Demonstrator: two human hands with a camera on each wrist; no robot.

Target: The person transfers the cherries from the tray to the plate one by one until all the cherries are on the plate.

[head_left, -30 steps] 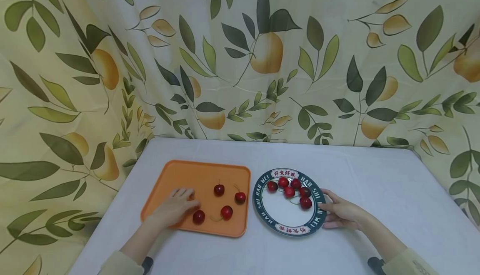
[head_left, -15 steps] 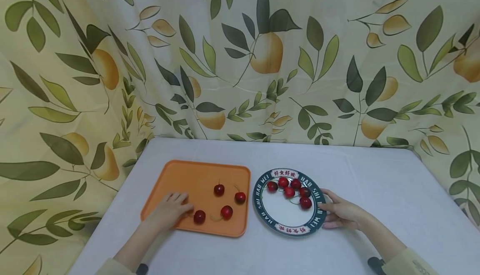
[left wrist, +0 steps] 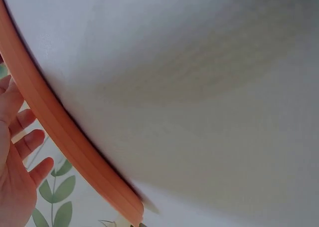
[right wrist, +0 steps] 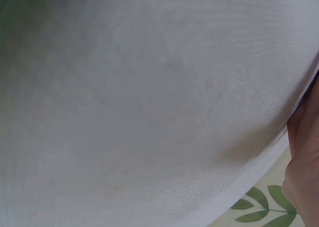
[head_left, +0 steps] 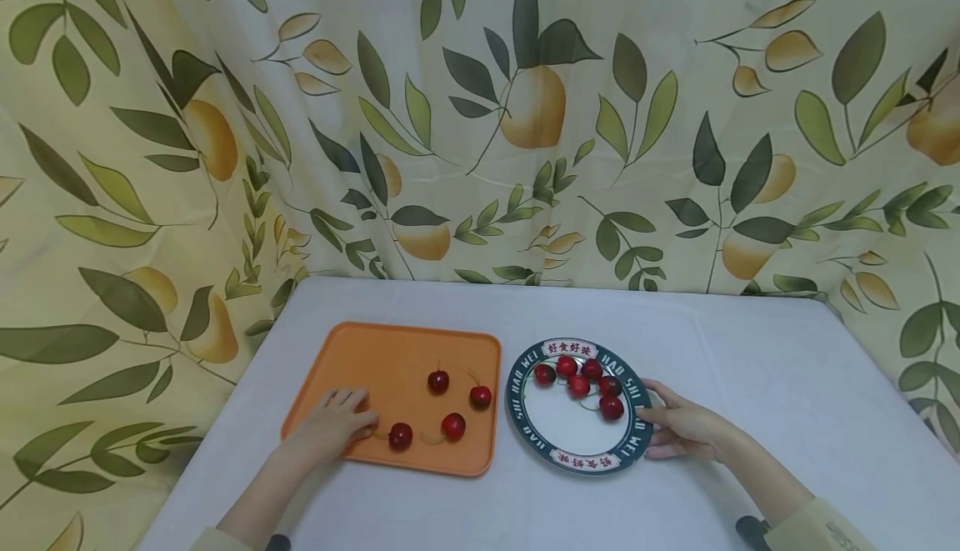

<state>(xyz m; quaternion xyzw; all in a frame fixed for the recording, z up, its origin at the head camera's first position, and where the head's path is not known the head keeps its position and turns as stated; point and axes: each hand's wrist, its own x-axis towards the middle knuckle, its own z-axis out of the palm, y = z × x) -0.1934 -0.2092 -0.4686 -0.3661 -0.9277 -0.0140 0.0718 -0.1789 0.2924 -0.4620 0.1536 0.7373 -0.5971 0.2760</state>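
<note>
Step in hand: picking a cherry (head_left: pixel 400 436) off the orange tray (head_left: pixel 375 351). Left hand (head_left: pixel 330 426) lies flat on the tray, fingers relaxed, empty, fingertips just beside that cherry. Right hand (head_left: pixel 686 428) lies loosely against the plate (head_left: pixel 528 434) rim, gripping nothing. Next move likely needs a light pinch.

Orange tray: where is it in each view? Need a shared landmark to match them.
Head: tray lies left of centre on the white table, four cherries on it, left hand at its near left corner.
Left wrist: only its rim shows, a curved orange band down the left side, fingers beside it.
Right wrist: not in it; only white surface and hand edge.
Shared landmark: the leaf-print curtain.
</note>
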